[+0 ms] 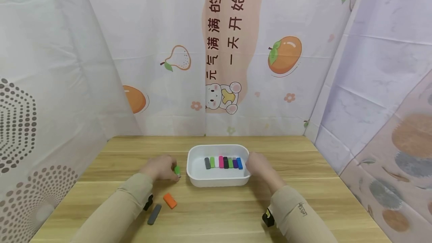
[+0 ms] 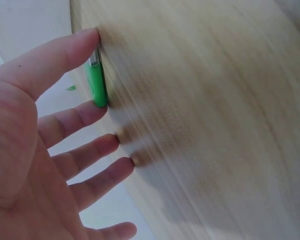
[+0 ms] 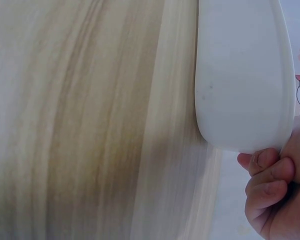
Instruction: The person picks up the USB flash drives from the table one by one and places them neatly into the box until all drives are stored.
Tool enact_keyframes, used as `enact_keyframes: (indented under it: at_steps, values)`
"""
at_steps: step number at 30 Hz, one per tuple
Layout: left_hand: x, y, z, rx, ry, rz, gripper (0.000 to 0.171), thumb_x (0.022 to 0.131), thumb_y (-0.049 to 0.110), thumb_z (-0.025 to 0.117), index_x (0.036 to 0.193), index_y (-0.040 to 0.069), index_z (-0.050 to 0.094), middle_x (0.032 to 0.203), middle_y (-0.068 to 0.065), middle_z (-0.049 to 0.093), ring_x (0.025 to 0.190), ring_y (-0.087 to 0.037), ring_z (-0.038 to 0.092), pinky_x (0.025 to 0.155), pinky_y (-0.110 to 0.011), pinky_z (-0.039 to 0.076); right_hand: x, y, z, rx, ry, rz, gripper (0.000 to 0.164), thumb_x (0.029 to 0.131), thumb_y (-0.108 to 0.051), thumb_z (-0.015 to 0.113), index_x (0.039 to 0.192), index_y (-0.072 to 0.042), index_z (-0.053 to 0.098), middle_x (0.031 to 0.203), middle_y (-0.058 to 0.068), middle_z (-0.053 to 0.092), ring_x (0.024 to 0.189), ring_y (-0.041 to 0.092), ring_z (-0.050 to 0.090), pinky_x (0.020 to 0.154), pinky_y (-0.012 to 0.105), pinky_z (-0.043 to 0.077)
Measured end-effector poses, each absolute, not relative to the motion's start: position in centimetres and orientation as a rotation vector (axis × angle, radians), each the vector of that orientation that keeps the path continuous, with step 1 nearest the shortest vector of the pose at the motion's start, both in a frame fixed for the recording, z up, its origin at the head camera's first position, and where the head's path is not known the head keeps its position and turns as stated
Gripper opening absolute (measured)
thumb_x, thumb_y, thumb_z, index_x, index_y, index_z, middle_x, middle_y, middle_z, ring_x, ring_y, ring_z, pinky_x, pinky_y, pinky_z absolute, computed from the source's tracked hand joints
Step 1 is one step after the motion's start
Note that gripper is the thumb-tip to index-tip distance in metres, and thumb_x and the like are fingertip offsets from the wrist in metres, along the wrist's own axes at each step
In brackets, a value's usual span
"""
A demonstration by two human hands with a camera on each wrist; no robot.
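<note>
A green USB stick [image 2: 96, 85] with a silver metal end is pinched by my left hand [image 2: 45, 115] between thumb and index finger. It lies at the table surface, left of the white plastic tray [image 1: 218, 183]. The other fingers are spread, their tips near the wood. My right hand [image 1: 258, 166] grips the tray's right end at the rim, fingers curled on the outside in the right wrist view; the thumb is hidden there. Inside the tray stands a row of several small sticks, among them a pink one [image 1: 221, 162] and a blue one [image 1: 239, 163].
An orange stick [image 1: 170, 200] and a dark grey stick [image 1: 154, 214] lie on the wooden table [image 1: 216, 216] beside my left forearm. Printed curtains [image 1: 152, 96] rise behind the table and along both sides.
</note>
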State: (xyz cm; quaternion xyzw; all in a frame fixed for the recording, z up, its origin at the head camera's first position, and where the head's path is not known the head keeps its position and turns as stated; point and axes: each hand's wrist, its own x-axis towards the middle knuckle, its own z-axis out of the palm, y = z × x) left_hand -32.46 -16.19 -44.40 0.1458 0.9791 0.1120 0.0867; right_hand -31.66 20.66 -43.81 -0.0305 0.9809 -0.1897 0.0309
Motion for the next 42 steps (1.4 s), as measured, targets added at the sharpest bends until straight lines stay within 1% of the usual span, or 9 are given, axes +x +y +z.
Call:
enact_keyframes:
  at_steps: [6, 15, 20, 26, 31, 33, 35, 39, 42]
  values:
    - [-32.31, -16.17, -44.39, 0.429, 2.916, 0.324, 0.04, 0.067, 0.045, 0.078, 0.092, 0.017, 0.064, 0.081, 0.007, 0.055, 0.075, -0.017, 0.05, 0.072, -0.049, 0.04, -31.72, 20.6, -43.88, -0.106, 3.025, -0.574, 0.013, 0.085, -0.003, 0.051, 0.085, 0.003, 0.063, 0.066, 0.006, 0.055, 0.057, 0.02, 0.052, 0.053, 0.029, 0.045]
    - [-32.45, -16.2, -44.65, 0.445, 2.94, 0.302, 0.039, 0.067, 0.044, 0.077, 0.092, 0.017, 0.063, 0.082, 0.007, 0.053, 0.075, -0.017, 0.049, 0.071, -0.049, 0.039, -31.76, 20.58, -43.87, -0.081, 3.014, -0.589, 0.016, 0.087, -0.003, 0.05, 0.091, 0.005, 0.063, 0.069, 0.006, 0.056, 0.058, 0.019, 0.053, 0.054, 0.029, 0.045]
    - [-32.47, -16.32, -44.64, 0.449, 2.937, 0.287, 0.038, 0.066, 0.045, 0.077, 0.09, 0.018, 0.063, 0.082, 0.007, 0.052, 0.074, -0.017, 0.049, 0.069, -0.045, 0.04, -31.73, 20.57, -43.88, -0.107, 3.025, -0.574, 0.014, 0.086, -0.003, 0.051, 0.087, 0.005, 0.063, 0.068, 0.007, 0.055, 0.058, 0.02, 0.053, 0.053, 0.029, 0.045]
    - [-32.17, -16.51, -44.29, 0.447, 2.921, 0.322, 0.037, 0.066, 0.043, 0.078, 0.088, 0.017, 0.063, 0.083, 0.007, 0.053, 0.075, -0.017, 0.05, 0.07, -0.046, 0.04, -31.7, 20.61, -43.91, -0.107, 3.033, -0.566, 0.014, 0.086, -0.003, 0.051, 0.086, 0.004, 0.063, 0.067, 0.007, 0.055, 0.058, 0.02, 0.052, 0.053, 0.029, 0.044]
    - [-32.01, -16.69, -44.1, 0.437, 2.908, 0.369, 0.034, 0.066, 0.042, 0.079, 0.084, 0.019, 0.061, 0.084, 0.006, 0.054, 0.073, -0.017, 0.051, 0.064, -0.04, 0.041, -31.66, 20.64, -43.91, -0.111, 3.022, -0.575, 0.014, 0.087, -0.003, 0.051, 0.086, 0.003, 0.063, 0.068, 0.006, 0.055, 0.059, 0.02, 0.052, 0.054, 0.029, 0.045]
    - [-32.0, -16.79, -44.07, 0.44, 2.908, 0.38, 0.033, 0.066, 0.041, 0.079, 0.083, 0.019, 0.061, 0.086, 0.006, 0.053, 0.073, -0.017, 0.051, 0.063, -0.039, 0.041, -31.59, 20.63, -43.82, -0.116, 3.023, -0.575, 0.015, 0.087, -0.003, 0.051, 0.085, 0.003, 0.063, 0.068, 0.006, 0.055, 0.059, 0.02, 0.052, 0.054, 0.029, 0.044]
    - [-32.05, -16.88, -44.13, 0.441, 2.912, 0.38, 0.033, 0.066, 0.042, 0.078, 0.084, 0.02, 0.061, 0.087, 0.006, 0.053, 0.074, -0.017, 0.051, 0.065, -0.041, 0.041, -31.58, 20.63, -43.82, -0.112, 3.022, -0.585, 0.015, 0.087, -0.004, 0.051, 0.086, 0.003, 0.063, 0.068, 0.006, 0.055, 0.059, 0.02, 0.052, 0.054, 0.029, 0.044]
    - [-32.19, -17.03, -44.19, 0.462, 2.937, 0.369, 0.034, 0.066, 0.043, 0.078, 0.087, 0.02, 0.063, 0.094, 0.003, 0.054, 0.075, -0.017, 0.05, 0.067, -0.044, 0.042, -31.61, 20.64, -43.84, -0.114, 3.025, -0.581, 0.015, 0.087, -0.004, 0.05, 0.085, 0.003, 0.063, 0.068, 0.006, 0.055, 0.059, 0.019, 0.052, 0.054, 0.029, 0.044]
    - [-32.19, -17.1, -44.08, 0.476, 2.966, 0.35, 0.038, 0.066, 0.043, 0.077, 0.092, 0.018, 0.064, 0.099, 0.001, 0.054, 0.075, -0.018, 0.05, 0.066, -0.043, 0.042, -31.62, 20.66, -43.87, -0.117, 3.029, -0.573, 0.015, 0.088, -0.004, 0.05, 0.085, 0.004, 0.063, 0.068, 0.006, 0.055, 0.058, 0.019, 0.052, 0.054, 0.029, 0.044]
